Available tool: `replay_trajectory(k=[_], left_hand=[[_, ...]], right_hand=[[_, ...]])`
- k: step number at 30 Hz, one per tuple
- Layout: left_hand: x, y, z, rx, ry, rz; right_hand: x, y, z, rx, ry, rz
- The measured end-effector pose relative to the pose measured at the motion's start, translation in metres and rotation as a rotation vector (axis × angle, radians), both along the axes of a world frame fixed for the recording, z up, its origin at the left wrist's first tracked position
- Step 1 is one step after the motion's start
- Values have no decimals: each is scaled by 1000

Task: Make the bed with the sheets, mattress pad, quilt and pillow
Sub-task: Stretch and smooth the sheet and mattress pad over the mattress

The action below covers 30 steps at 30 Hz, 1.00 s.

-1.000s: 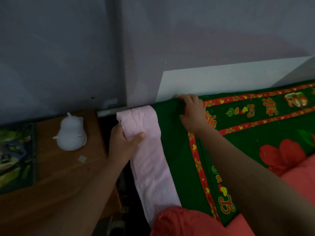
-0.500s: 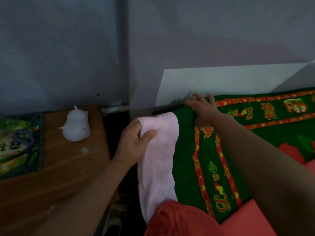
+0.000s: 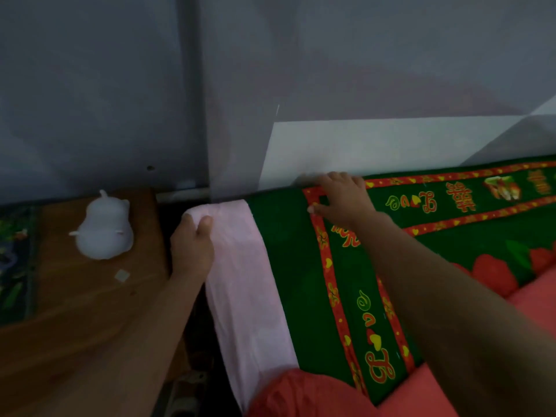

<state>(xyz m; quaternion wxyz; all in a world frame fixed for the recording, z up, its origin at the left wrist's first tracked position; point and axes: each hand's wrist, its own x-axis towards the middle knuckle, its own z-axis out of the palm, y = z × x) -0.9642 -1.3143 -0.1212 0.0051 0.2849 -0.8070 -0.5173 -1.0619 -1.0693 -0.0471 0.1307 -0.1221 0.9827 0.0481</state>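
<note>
A green sheet point(image 3: 288, 266) with red patterned borders covers the bed up to the grey wall. A pale pink sheet point(image 3: 246, 281) hangs down the bed's left side below it. My left hand point(image 3: 192, 245) grips the pink sheet's top corner at the head of the bed. My right hand point(image 3: 343, 197) presses on the green sheet's far corner by the wall, fingers spread, thumb on the red border. A red-pink quilt point(image 3: 301, 395) bunches at the bottom edge and at the right.
A wooden bedside table point(image 3: 75, 311) stands left of the bed with a white pig-shaped figure point(image 3: 103, 230) and a small paper scrap point(image 3: 122, 276) on it. A patterned cloth point(image 3: 15, 260) lies at its left end. A dark gap separates table and bed.
My left hand has lowered the pink sheet's corner down against the bed's side. My right hand has stayed at the green sheet's far corner, its fingers spreading flat.
</note>
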Motion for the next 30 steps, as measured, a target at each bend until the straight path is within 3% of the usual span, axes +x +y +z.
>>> replay_trajectory(k=[7, 20, 25, 30], left_hand=[[-24, -8, -51, -73, -212, -45], [-34, 3, -94, -58, -308, -129], [-28, -6, -87, 14, -310, -167], [0, -10, -53, 343, -374, -108]], right_hand=[[12, -18, -69, -67, -238, -405], [3, -28, -112, -53, -329, -479], [4, -22, -92, -128, -370, -479], [35, -8, -70, -209, -327, -437]])
